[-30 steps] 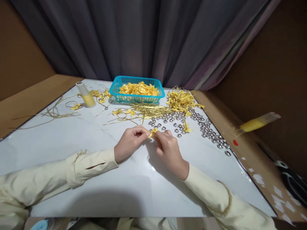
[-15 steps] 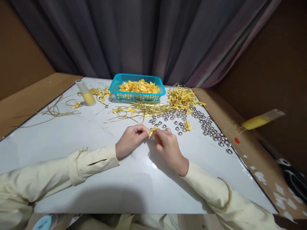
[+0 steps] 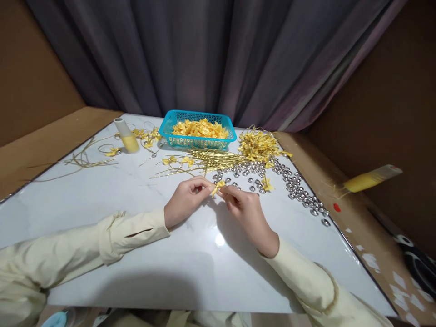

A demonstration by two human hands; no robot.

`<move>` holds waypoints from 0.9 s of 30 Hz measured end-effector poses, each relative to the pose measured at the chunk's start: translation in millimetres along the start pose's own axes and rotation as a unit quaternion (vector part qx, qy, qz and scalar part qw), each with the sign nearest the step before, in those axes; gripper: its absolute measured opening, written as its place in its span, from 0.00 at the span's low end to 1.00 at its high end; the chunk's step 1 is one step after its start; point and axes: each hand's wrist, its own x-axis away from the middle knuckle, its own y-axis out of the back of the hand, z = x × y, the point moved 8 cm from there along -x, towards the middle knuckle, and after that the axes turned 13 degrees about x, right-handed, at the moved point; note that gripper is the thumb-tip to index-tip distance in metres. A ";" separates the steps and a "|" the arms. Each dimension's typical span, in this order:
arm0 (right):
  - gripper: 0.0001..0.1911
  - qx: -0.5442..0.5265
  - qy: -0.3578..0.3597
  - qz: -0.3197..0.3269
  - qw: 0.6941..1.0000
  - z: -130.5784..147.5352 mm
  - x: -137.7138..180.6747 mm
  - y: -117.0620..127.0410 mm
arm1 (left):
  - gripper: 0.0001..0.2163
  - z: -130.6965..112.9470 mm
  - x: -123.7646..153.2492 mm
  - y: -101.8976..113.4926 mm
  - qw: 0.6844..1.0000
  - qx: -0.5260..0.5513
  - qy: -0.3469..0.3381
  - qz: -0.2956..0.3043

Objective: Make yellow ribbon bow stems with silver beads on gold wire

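My left hand (image 3: 185, 200) and my right hand (image 3: 244, 210) meet over the middle of the white table (image 3: 102, 200). Both pinch one small yellow ribbon bow (image 3: 217, 187) between their fingertips, just above the tabletop. Right behind the bow lie scattered silver beads (image 3: 293, 186) and a bundle of thin gold wires (image 3: 211, 159). Both arms wear cream sleeves.
A turquoise basket (image 3: 197, 141) full of yellow bows stands at the back. A heap of finished bows on gold wire (image 3: 259, 145) lies to its right. A yellow thread spool (image 3: 126, 135) and loose gold cord are at the back left; another spool (image 3: 369, 179) lies off the table, right.
My hands keep the same pinch on the bow; my right hand has shifted slightly right. The view has tilted a little.
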 end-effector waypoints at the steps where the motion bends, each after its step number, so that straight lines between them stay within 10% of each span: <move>1: 0.11 -0.007 0.005 0.002 1.000 1.4 -0.2 0.1 | 0.08 -0.6 0.0 0.0 1.000 -0.004 -0.005 0.001; 27: 0.11 0.016 0.004 -0.031 0.999 5.4 2.7 -3.2 | 0.08 -4.7 4.0 0.7 1.000 -0.010 -0.026 -0.013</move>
